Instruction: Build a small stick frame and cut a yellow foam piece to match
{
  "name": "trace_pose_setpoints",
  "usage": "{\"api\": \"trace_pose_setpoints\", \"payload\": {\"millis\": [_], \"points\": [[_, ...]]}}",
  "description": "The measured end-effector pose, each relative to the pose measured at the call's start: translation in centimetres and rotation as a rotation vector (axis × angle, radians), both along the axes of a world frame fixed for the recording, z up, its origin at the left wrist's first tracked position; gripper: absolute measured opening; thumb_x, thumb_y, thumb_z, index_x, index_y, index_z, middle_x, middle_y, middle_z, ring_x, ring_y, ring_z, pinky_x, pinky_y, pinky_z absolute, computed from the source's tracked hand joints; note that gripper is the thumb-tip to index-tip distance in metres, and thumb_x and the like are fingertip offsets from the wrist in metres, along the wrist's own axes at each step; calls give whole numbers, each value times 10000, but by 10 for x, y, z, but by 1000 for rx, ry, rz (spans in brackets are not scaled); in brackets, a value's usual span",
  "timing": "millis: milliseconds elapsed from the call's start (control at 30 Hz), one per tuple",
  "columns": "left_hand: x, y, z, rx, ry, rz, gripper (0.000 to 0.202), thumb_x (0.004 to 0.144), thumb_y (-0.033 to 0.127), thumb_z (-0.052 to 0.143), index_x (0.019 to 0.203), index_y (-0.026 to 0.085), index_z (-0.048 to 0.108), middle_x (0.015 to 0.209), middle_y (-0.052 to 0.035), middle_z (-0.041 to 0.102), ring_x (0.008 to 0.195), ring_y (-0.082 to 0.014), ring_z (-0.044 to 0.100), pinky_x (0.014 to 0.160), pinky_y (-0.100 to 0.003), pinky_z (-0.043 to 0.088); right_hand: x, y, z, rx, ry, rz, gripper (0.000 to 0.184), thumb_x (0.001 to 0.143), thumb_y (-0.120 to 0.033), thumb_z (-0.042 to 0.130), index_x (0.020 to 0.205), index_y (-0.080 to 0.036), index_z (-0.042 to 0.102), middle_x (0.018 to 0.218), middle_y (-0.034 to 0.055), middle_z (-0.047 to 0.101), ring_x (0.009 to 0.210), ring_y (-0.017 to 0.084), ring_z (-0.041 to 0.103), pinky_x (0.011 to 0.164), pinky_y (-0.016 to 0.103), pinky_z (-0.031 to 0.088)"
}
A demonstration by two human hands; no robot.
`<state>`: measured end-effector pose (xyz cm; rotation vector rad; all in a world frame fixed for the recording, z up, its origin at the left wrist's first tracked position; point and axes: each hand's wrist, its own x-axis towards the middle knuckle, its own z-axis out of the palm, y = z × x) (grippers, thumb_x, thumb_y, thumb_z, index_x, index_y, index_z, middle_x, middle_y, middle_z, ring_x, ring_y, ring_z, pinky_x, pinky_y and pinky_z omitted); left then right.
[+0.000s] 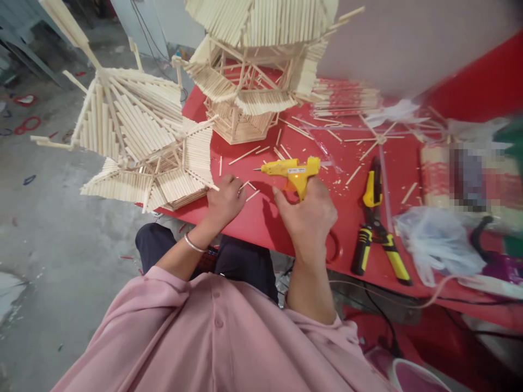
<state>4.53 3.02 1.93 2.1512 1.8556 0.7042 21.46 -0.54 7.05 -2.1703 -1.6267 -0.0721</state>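
Note:
My right hand [307, 213] is wrapped round the handle of a yellow glue gun [291, 170], whose nozzle points left over the red table [261, 218]. My left hand [224, 200] rests on the table with its fingers curled, pinching a small wooden stick [247, 185] near the nozzle. Just left of that hand lies a tilted roof-like model of wooden sticks [139, 147]. A taller stick-built tower model [253, 76] stands at the back of the table.
Yellow-and-black pliers [378, 228] lie right of my right hand. Loose sticks [286, 149] and a bundle of sticks [347, 98] are scattered behind. A crumpled clear plastic bag [437, 245] sits at the right. Grey concrete floor [49, 228] is to the left.

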Motion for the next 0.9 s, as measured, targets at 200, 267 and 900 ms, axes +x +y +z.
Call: {"api": "trace_pose_setpoints", "payload": {"millis": [200,267,900], "points": [[-1,1,-2,12,27,-19,202,924,288,516,893,205,698,960,-85,645,750,-188,589,542,-288,319,-1,-3,-17,-5,-39,16,555,857,-566,556,1204,-136,610,1051,180,658,817,286,614,639,350,409],[-1,1,-1,9,29,-16,197,922,291,519,891,206,695,961,-85,641,750,-188,584,545,-288,321,1,-5,-18,-7,-55,22,538,857,-549,553,1197,-137,615,1033,172,664,801,275,605,619,336,388],[-26,-13,7,14,-184,-114,262,794,131,532,1010,200,664,1028,-73,630,793,-163,582,729,-299,508,3,-18,-24,-31,-11,50,537,843,-580,560,1149,-144,637,966,143,671,838,283,610,660,345,417]]}}
